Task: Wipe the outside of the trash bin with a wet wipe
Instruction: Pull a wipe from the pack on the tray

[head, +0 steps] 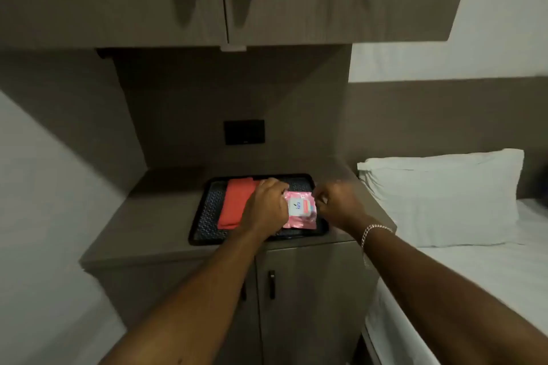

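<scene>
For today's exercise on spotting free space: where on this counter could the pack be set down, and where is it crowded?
Free: bare counter left of the tray. Crowded: the tray, holding the red cloth, wipes pack and both hands, left hand, right hand.

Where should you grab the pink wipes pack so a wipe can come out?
Hold the flat pink plastic wipes pack by its left edge, as the left hand does, coming from above. It lies flat on the black patterned tray, leaving the white label flap free for the right hand.
</scene>
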